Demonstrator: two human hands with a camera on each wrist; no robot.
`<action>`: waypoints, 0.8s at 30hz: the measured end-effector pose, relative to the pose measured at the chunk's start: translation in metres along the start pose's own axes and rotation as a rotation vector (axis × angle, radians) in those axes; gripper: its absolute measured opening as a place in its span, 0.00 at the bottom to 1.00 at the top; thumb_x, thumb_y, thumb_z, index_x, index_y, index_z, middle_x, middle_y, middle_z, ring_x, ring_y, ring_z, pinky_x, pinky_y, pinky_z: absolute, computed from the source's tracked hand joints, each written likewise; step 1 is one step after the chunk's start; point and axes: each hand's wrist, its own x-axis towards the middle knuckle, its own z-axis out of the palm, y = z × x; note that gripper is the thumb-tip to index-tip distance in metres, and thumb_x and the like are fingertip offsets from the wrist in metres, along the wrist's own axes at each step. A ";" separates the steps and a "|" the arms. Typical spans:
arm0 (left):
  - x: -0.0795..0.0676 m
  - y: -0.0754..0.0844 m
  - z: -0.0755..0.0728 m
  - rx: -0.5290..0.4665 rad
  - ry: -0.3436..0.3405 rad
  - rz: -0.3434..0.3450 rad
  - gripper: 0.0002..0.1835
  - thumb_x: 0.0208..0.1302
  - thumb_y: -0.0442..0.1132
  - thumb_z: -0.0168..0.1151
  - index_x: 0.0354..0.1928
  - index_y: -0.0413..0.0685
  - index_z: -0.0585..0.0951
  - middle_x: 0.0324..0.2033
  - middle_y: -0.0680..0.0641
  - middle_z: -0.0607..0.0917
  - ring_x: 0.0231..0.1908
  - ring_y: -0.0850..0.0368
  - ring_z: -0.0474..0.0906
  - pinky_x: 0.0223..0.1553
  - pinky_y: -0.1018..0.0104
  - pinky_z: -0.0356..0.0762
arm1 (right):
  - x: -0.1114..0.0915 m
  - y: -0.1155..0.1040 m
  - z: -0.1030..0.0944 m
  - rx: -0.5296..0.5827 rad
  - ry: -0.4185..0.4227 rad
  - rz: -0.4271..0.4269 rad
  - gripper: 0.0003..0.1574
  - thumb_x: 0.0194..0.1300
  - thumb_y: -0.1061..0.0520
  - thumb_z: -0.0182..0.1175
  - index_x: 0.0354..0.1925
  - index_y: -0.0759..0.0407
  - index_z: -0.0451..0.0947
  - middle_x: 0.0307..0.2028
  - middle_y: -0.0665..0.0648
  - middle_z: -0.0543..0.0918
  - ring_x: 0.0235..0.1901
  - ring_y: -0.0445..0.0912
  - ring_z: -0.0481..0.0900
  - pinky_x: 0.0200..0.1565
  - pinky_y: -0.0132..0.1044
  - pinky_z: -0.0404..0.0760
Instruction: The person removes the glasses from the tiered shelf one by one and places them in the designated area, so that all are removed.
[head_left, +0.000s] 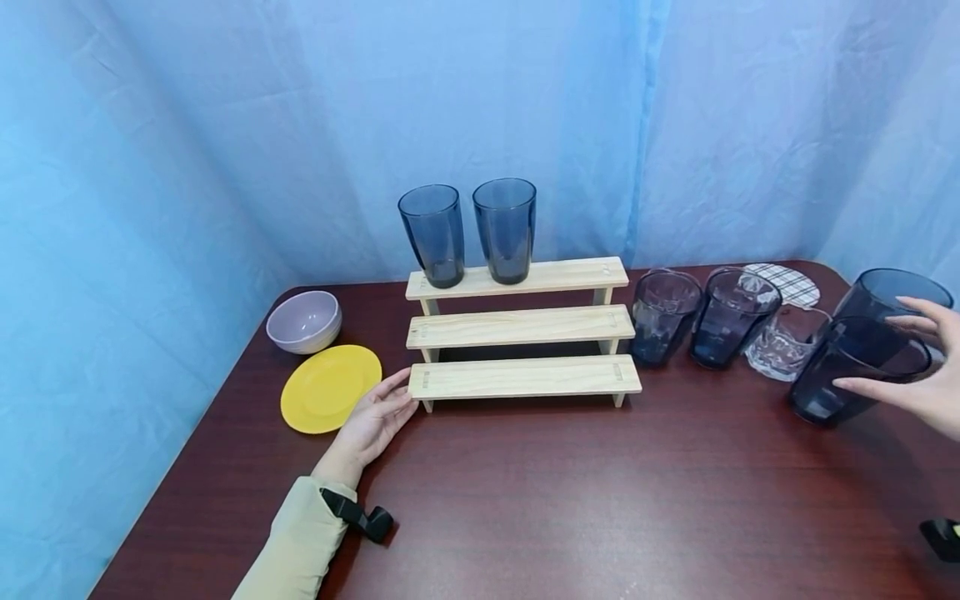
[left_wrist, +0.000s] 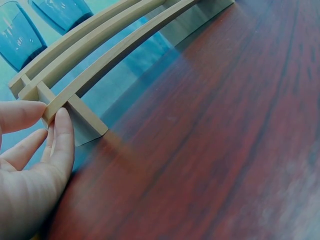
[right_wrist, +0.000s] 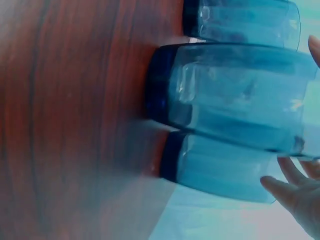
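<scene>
A three-tier wooden rack (head_left: 517, 379) stands on the table, with two tall blue-grey glasses (head_left: 440, 242) upright on its top tier. My left hand (head_left: 378, 421) pinches the left end of the lowest tier; in the left wrist view the thumb lies above the board (left_wrist: 95, 75) and fingers beneath. At the far right, my right hand (head_left: 937, 375) spreads its thumb and fingers about the rim of a dark blue glass (head_left: 828, 387). Fingers and thumb look apart from each other, with no firm grip visible. Another blue glass (head_left: 900, 283) stands just behind it.
Right of the rack are two dark tumblers (head_left: 663, 321), a clear short glass (head_left: 787, 342) and a checked round mat (head_left: 787, 283). To the left sit a lilac bowl (head_left: 303, 321) and a yellow plate (head_left: 330, 387). Blue curtains (head_left: 375, 108) hang behind the table.
</scene>
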 end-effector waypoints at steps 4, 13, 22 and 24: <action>0.001 0.000 0.000 0.011 -0.001 0.000 0.32 0.69 0.24 0.41 0.73 0.38 0.49 0.40 0.52 0.75 0.40 0.67 0.78 0.47 0.77 0.76 | 0.003 -0.018 -0.001 -0.023 0.086 -0.038 0.57 0.45 0.43 0.74 0.70 0.48 0.59 0.65 0.61 0.67 0.68 0.42 0.59 0.71 0.44 0.51; 0.002 0.000 0.000 0.017 0.003 -0.007 0.32 0.69 0.24 0.41 0.73 0.39 0.49 0.40 0.53 0.74 0.39 0.67 0.78 0.46 0.77 0.76 | 0.007 -0.066 0.003 0.020 0.061 -0.078 0.47 0.48 0.64 0.71 0.66 0.56 0.66 0.62 0.43 0.68 0.68 0.40 0.59 0.72 0.39 0.51; -0.001 0.002 0.000 0.021 -0.010 0.012 0.33 0.69 0.24 0.44 0.73 0.37 0.48 0.40 0.53 0.75 0.40 0.67 0.78 0.47 0.77 0.76 | 0.008 -0.100 0.031 0.122 -0.057 -0.127 0.47 0.49 0.66 0.71 0.66 0.48 0.65 0.60 0.39 0.68 0.63 0.26 0.60 0.64 0.18 0.54; -0.001 0.001 0.000 0.020 -0.015 0.007 0.33 0.69 0.24 0.43 0.73 0.37 0.47 0.40 0.53 0.75 0.40 0.68 0.78 0.47 0.77 0.76 | 0.010 -0.108 0.038 0.186 -0.079 -0.134 0.47 0.48 0.67 0.71 0.65 0.48 0.66 0.59 0.37 0.69 0.60 0.23 0.61 0.60 0.14 0.58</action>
